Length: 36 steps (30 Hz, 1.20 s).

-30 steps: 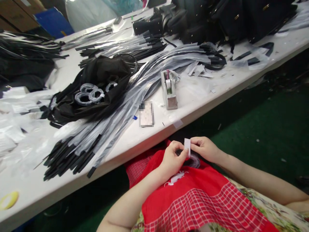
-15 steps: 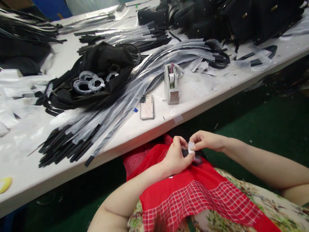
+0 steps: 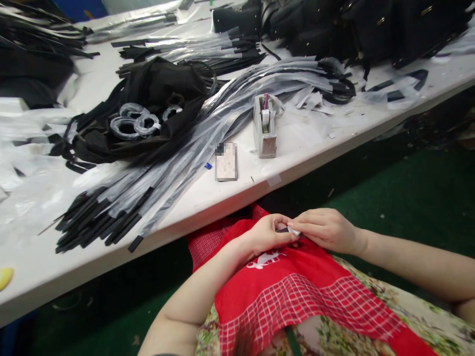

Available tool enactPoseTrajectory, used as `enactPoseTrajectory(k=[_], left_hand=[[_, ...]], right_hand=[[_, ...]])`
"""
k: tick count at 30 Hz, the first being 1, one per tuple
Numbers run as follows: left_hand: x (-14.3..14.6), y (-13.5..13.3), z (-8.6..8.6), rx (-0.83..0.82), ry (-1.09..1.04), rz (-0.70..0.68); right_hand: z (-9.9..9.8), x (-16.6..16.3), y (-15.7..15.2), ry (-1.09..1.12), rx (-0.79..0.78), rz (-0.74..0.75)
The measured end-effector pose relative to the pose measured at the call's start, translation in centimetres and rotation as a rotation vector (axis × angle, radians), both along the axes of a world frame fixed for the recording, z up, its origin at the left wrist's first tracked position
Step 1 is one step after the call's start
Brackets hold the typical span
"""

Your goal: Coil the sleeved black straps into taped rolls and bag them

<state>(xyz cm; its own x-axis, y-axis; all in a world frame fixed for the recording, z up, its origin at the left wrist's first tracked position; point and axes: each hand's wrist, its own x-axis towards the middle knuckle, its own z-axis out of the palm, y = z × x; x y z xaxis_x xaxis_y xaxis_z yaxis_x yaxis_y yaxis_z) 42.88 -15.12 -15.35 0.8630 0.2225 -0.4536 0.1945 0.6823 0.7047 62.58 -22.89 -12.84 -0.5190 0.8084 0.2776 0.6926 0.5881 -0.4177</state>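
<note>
Above my lap, my left hand (image 3: 267, 233) is closed round a short dark strip (image 3: 283, 230), of which only a small part shows between thumb and fingers. A small white piece of tape or paper (image 3: 294, 231) lies over the strip's right end. My right hand (image 3: 326, 229) pinches this white piece, its fingertips touching those of my left hand. Below both hands is a red apron (image 3: 282, 267) with a checked border. The rest of the strip is hidden by the fingers.
On the white table (image 3: 208, 202) stand a tape dispenser (image 3: 265, 128) and a pixelated flat item (image 3: 226, 163). Plastic-wrapped black straps (image 3: 178, 173) reach the front edge. A black bag (image 3: 156, 94) with coiled rings (image 3: 128, 127) lies behind; black bags (image 3: 371, 34) are piled farther back.
My right hand has turned over and its fingers now lie across the white piece. That piece stood upright before and is now folded low against the dark strip.
</note>
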Motion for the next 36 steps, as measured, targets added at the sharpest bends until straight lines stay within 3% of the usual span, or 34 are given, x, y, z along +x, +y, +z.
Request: enactPoseTrajectory(k=[3, 6, 8, 12, 15, 18, 21, 27, 36], left_hand=[[0.0, -0.1, -0.1, -0.066, -0.027, 0.108], [-0.1, 0.0, 0.0, -0.032, -0.031, 0.158], [-0.3, 0.0, 0.1, 0.09, -0.02, 0.149], [-0.6, 0.0, 0.1, 0.508, 0.017, 0.085], [-0.7, -0.2, -0.1, 0.682, 0.059, 0.072], [-0.6, -0.3, -0.2, 0.693, 0.072, 0.084], [-0.4, -0.3, -0.3, 0.684, 0.08, 0.096], [-0.3, -0.3, -0.3, 0.684, 0.084, 0.082], [-0.4, -0.6, 0.4, 0.879, 0.056, -0.035]], right_hand=[[-0.1, 0.0, -0.2, -0.01, 0.0, -0.018], [0.0, -0.1, -0.2, 0.041, -0.137, -0.074], [0.0, -0.2, 0.0, 0.137, -0.257, -0.168], [0.0, -0.3, 0.8, 0.433, -0.472, -0.448], [0.4, -0.3, 1.0, 0.415, -0.389, -0.516], [0.9, -0.5, 0.5, 0.328, -0.18, -0.493], [1.2, -0.8, -0.2, 0.32, -0.139, -0.469], [0.8, -0.5, 0.3, 0.508, -0.48, -0.486], [0.3, 0.4, 1.5, 0.813, -1.05, -0.603]])
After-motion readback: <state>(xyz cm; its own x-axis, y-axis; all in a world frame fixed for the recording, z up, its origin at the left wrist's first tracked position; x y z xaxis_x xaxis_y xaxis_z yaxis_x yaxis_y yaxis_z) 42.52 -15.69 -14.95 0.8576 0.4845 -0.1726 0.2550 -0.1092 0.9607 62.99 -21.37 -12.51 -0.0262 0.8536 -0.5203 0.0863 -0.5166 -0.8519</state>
